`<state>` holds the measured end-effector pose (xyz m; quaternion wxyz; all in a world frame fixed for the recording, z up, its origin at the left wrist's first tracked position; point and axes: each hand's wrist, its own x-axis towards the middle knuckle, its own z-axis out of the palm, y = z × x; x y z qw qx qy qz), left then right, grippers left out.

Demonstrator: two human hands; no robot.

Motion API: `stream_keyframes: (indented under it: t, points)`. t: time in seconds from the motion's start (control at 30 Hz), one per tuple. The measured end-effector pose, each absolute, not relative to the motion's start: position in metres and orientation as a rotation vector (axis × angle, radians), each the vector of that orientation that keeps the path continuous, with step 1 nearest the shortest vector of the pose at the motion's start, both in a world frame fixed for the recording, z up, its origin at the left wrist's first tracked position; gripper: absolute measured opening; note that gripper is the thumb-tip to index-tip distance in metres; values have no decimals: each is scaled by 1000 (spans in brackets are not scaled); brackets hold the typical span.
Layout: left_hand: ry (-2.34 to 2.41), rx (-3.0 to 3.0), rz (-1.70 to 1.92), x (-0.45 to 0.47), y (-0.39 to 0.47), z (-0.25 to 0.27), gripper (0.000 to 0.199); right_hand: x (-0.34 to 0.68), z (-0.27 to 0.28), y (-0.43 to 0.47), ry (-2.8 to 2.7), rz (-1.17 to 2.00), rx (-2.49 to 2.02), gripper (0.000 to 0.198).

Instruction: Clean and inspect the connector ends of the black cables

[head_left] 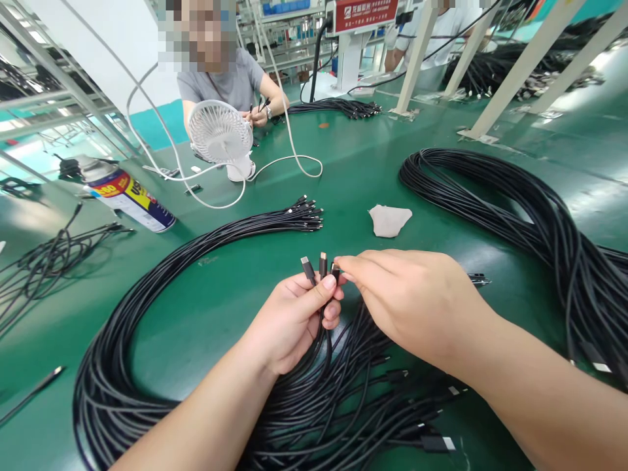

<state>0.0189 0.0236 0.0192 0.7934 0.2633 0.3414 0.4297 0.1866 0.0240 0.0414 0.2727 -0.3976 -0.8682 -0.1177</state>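
Note:
My left hand (301, 314) is closed around a few black USB cables, their connectors (323, 265) with metal tips pointing up and fanned apart. My right hand (407, 297) comes in from the right, its fingers bent and its fingertips at the rightmost connector (334, 269); that hand hides most of its own grip. Beneath both hands lies a big bundle of black cables (333, 392), with loose ends spread toward the front. The same bundle curves round on the left, and its other connector ends (307, 214) lie beyond my hands.
A second coiled cable bundle (490, 190) lies at right. Beyond my hands is a crumpled white cloth (389, 220). A spray can (130, 196) and a white fan (220, 134) with a looping white cord stand at left. Across the table a person (220, 82) handles cables.

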Motion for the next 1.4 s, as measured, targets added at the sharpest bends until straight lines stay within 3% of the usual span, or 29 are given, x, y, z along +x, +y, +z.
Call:
stream_keyframes:
  t: [1.4]
  points:
    - [790,615,908,19,23,22,22,186,40,25,-2348,-292,-1081,25]
